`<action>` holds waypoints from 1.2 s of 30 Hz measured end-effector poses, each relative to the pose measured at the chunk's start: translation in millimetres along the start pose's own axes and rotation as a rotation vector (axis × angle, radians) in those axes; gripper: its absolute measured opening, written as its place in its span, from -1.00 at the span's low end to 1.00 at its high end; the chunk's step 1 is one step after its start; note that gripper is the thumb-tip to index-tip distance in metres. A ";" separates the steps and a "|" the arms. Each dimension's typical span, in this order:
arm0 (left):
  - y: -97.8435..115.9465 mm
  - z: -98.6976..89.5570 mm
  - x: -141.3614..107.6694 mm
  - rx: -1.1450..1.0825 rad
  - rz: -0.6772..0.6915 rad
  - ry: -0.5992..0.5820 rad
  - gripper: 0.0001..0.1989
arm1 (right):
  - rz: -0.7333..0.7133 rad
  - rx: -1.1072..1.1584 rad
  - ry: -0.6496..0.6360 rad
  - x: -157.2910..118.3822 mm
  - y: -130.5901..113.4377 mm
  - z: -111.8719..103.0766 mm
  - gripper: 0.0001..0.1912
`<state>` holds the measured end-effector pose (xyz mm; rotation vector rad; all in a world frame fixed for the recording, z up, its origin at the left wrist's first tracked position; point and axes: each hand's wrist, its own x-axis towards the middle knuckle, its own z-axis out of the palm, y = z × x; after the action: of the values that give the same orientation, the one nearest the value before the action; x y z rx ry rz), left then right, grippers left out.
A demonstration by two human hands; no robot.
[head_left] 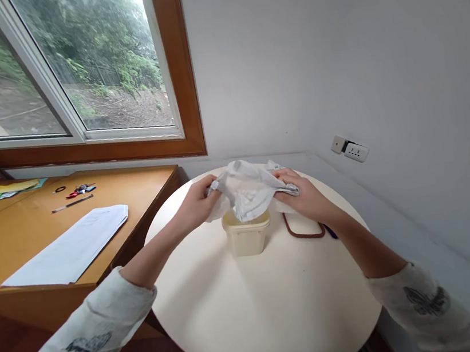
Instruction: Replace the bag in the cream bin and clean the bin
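Observation:
Between my two hands a thin white plastic bag (247,189) is stretched out, crumpled, above a small cream-coloured bin (249,240). My left hand (199,202) grips the bag's left edge, fingers closed. On the other side my right hand (302,193) has the bag's right edge bunched in closed fingers. The bag hangs over the bin's opening and hides much of it; whether its lower part is inside the bin I cannot tell. Just right of the bin lies a brown rounded frame (306,234), partly hidden by the bag and my right hand.
The bin stands on a round white table (261,311). A dark blue object (331,231) lies by my right forearm. On the wooden desk (140,182) at left are white papers (69,247), a pen (72,204) and keys (81,190). A wall socket (356,152) is at right.

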<state>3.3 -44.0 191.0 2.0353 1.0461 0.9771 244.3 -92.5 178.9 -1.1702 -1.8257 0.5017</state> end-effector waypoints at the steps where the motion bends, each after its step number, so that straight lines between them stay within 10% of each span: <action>1: 3.9 7.6 3.6 -0.069 0.014 -0.001 -0.81 | -0.015 0.050 0.004 3.0 -2.7 7.3 -0.81; 7: 23.1 38.9 16.2 -0.464 0.015 -0.297 -0.74 | 0.008 0.285 -0.004 17.4 -8.4 47.4 -0.21; 11: 26.4 34.9 17.0 -0.515 0.118 -0.363 -0.69 | 0.020 0.285 0.184 25.9 0.7 54.5 -0.43; 14: 20.7 29.3 17.7 -0.389 0.215 -0.135 -0.57 | 0.067 0.280 0.331 31.8 11.0 51.1 -0.67; 20: 0.5 45.0 23.5 -0.107 0.270 -0.118 0.27 | 0.199 0.617 0.473 42.7 13.2 51.9 -0.68; 32: -8.1 74.1 46.0 0.030 0.218 -0.126 -0.85 | 0.181 0.978 0.412 54.6 -7.0 38.4 -0.75; 36: -11.6 70.0 50.8 0.212 0.264 -0.082 -0.92 | 0.167 0.961 0.437 54.6 -4.1 26.8 -0.76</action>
<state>77.8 -9.1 161.9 2.4140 0.8836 0.9352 210.7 -43.6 192.9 -0.6691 -0.9034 0.9849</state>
